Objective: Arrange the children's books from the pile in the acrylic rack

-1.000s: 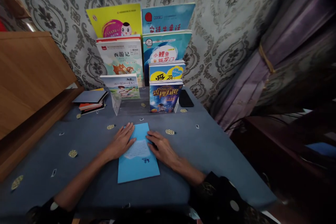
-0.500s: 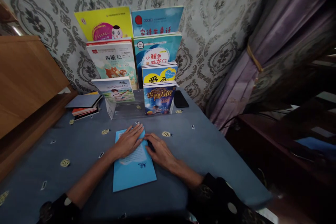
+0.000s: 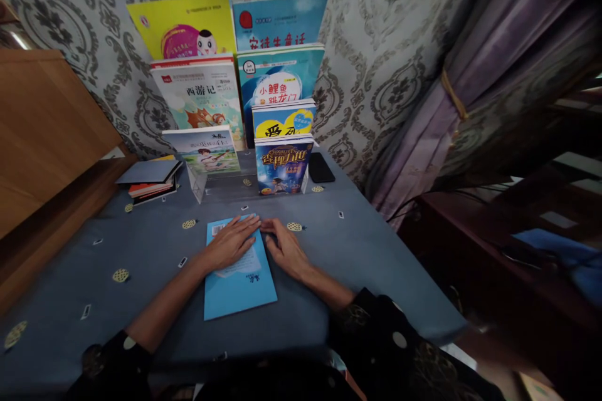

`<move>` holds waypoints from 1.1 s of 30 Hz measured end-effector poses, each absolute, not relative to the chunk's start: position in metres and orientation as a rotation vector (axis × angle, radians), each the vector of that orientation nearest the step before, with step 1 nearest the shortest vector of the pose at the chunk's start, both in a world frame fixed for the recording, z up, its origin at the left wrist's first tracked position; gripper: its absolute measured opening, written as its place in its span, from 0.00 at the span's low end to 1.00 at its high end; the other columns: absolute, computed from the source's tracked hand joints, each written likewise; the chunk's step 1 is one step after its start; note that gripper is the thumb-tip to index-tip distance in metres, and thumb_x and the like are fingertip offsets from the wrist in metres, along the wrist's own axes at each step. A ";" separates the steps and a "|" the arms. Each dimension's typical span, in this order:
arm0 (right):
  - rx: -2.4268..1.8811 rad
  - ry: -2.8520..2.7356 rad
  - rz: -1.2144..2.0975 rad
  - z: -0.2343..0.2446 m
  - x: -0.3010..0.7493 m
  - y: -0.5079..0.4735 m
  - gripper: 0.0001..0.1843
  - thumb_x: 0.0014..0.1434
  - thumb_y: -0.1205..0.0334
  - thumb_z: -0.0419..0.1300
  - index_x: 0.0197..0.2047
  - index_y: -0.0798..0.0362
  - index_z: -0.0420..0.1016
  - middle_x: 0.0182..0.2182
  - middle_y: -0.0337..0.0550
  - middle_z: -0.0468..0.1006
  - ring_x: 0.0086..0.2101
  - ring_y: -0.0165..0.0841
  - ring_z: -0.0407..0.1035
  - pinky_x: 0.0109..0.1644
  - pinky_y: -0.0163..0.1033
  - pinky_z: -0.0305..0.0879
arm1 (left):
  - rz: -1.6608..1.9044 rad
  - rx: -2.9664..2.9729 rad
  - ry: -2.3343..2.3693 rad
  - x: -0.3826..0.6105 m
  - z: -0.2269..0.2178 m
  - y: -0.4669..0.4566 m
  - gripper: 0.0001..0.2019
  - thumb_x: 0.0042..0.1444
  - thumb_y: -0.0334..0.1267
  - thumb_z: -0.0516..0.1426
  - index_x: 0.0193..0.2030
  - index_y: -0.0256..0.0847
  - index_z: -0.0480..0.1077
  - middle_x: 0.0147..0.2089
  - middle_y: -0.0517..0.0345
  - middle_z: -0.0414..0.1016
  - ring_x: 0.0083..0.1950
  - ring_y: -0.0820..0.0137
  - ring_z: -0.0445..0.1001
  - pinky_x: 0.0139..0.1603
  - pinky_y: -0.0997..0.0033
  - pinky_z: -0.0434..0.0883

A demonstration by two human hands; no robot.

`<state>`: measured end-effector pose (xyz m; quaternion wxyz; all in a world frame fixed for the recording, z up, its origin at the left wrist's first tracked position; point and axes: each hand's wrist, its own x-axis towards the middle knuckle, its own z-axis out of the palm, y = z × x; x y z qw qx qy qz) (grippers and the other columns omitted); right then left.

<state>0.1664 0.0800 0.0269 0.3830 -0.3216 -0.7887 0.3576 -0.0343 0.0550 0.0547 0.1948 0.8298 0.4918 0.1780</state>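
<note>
A thin light-blue book [image 3: 237,282] lies flat on the blue-grey tablecloth [image 3: 141,250] in front of me, back cover up with a barcode at its far left corner. My left hand [image 3: 230,242] lies flat on the upper half of the book, fingers stretched toward its far right corner. My right hand [image 3: 286,249] rests at the book's right edge, fingers extended, their tips meeting the left fingertips near the far corner. Whether the right fingers hook under the edge is hidden.
A clear tiered stand [image 3: 207,178] at the wall holds several upright picture books, a dark-blue one [image 3: 283,166] in front. A small stack of books [image 3: 150,178] lies to the left, a black phone [image 3: 321,167] to the right. Wooden furniture [image 3: 42,131] stands left, purple curtain [image 3: 475,88] right.
Both hands have slid forward along the book toward its far right corner and come together. The view has shifted slightly.
</note>
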 end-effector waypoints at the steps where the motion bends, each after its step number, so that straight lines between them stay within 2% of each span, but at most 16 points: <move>1: -0.832 -1.999 0.902 0.026 0.166 0.081 0.16 0.62 0.69 0.49 0.53 0.52 0.61 0.49 0.51 0.76 0.50 0.37 0.72 0.57 0.50 0.67 | 0.488 2.331 1.375 -0.034 0.055 0.054 0.24 0.68 0.45 0.46 0.68 0.46 0.60 0.72 0.55 0.56 0.74 0.66 0.50 0.74 0.57 0.42; 6: -0.893 -1.947 0.827 0.021 0.166 0.084 0.18 0.62 0.69 0.48 0.55 0.54 0.62 0.48 0.53 0.76 0.48 0.37 0.73 0.56 0.49 0.67 | 0.490 2.336 1.322 -0.031 0.054 0.043 0.23 0.67 0.44 0.47 0.68 0.46 0.61 0.72 0.54 0.55 0.74 0.64 0.50 0.74 0.55 0.41; 11: -0.865 -1.979 0.849 0.022 0.167 0.085 0.18 0.64 0.67 0.47 0.56 0.53 0.64 0.49 0.51 0.77 0.50 0.37 0.72 0.57 0.48 0.66 | 0.313 2.470 1.291 -0.027 0.055 0.027 0.23 0.70 0.44 0.44 0.70 0.45 0.57 0.73 0.54 0.52 0.75 0.67 0.48 0.74 0.54 0.41; 18: -0.763 -2.054 0.856 0.025 0.167 0.082 0.17 0.66 0.65 0.47 0.55 0.51 0.67 0.46 0.46 0.80 0.48 0.38 0.72 0.55 0.48 0.66 | 0.170 2.655 1.182 -0.020 0.057 0.000 0.25 0.72 0.46 0.40 0.72 0.43 0.50 0.74 0.53 0.50 0.75 0.69 0.46 0.74 0.53 0.45; 22: -0.727 -2.094 0.845 0.024 0.166 0.082 0.16 0.66 0.65 0.47 0.54 0.49 0.69 0.44 0.44 0.80 0.47 0.37 0.73 0.55 0.47 0.67 | 0.105 2.654 1.137 -0.012 0.064 -0.022 0.24 0.72 0.46 0.40 0.72 0.44 0.51 0.74 0.57 0.51 0.75 0.70 0.46 0.74 0.56 0.45; 29: -0.725 -2.142 0.800 0.025 0.166 0.081 0.14 0.65 0.66 0.49 0.48 0.51 0.73 0.44 0.47 0.80 0.47 0.38 0.72 0.54 0.47 0.67 | -0.064 2.610 1.017 0.001 0.076 -0.052 0.25 0.72 0.42 0.40 0.72 0.40 0.49 0.74 0.56 0.49 0.75 0.69 0.43 0.75 0.57 0.42; 33: -0.721 -2.142 0.814 0.026 0.167 0.081 0.14 0.65 0.66 0.48 0.48 0.51 0.73 0.44 0.47 0.80 0.47 0.38 0.73 0.53 0.47 0.68 | -0.048 2.574 1.022 0.001 0.076 -0.053 0.27 0.72 0.47 0.41 0.74 0.43 0.43 0.75 0.57 0.46 0.75 0.68 0.43 0.74 0.56 0.43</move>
